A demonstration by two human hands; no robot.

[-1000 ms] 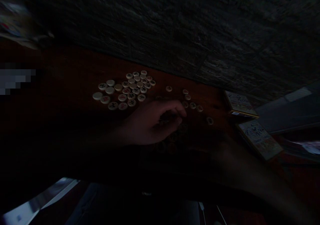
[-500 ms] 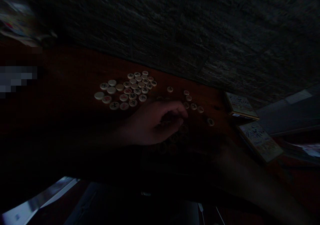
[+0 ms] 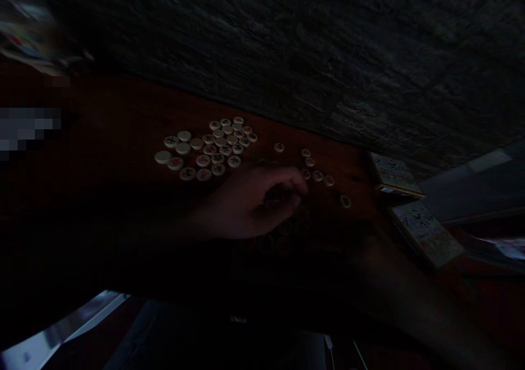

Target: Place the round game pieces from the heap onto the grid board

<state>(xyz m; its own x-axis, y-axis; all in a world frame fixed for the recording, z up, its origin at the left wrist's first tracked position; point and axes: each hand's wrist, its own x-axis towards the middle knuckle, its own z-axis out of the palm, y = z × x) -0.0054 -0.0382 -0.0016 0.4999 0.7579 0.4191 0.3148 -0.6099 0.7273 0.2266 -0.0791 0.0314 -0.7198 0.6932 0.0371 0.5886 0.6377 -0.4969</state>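
Mind the dark: the near side of the worktop (image 3: 123, 118) is so deep in shadow that a sweep of your wrist could well scatter the dim pieces (image 3: 284, 244) below your left hand (image 3: 266, 203) unnoticed. That hand is curled, a narrow gap between thumb and forefinger; you show nothing in the gap, though I cannot tell what the palm hides. Your right hand (image 3: 365, 249) is too dark to read — wide, narrow or holding something, I cannot say. A careless knuckle might also bump the small row (image 3: 317, 175) just beyond your left fingertips, or the lone piece (image 3: 345, 201) between it and the two boxes (image 3: 426, 236).

The main cluster (image 3: 210, 149) lies flat between your left hand and the stone-like wall (image 3: 262, 47): round, pale discs, close together — several marked in red or black, others showing plain faces
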